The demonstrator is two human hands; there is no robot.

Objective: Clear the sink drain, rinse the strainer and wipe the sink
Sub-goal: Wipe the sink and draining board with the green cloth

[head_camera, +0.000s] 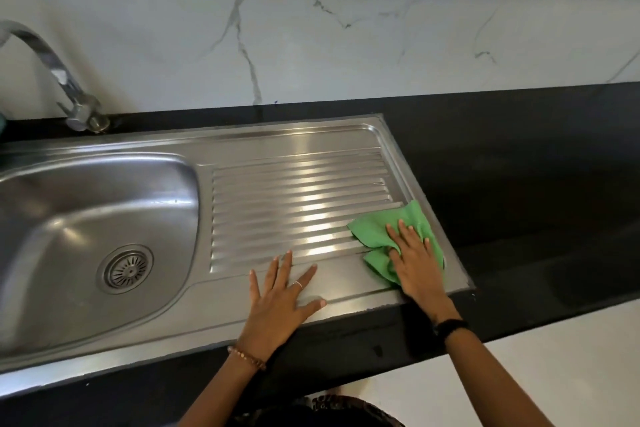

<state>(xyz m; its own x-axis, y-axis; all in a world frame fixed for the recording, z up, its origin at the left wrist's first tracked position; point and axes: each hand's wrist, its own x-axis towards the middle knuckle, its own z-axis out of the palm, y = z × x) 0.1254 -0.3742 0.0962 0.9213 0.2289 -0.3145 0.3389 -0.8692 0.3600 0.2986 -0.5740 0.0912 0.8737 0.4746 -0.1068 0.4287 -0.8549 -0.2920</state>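
At drainboard [298,191] right edge, right hand [414,260] presses green cloth [375,236]

Black countertop [519,163] around the basin; white marble-veined backsplash [346,10] behind; pale floor [571,374] below

Sink basin [69,218] and tap [52,69] run off the left edge — cloth [377,236] partly under the right hand [415,263]

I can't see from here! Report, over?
Left hand flat on ribbed steel drainboard. Right hand presses crumpled green cloth. Nothing blocking.
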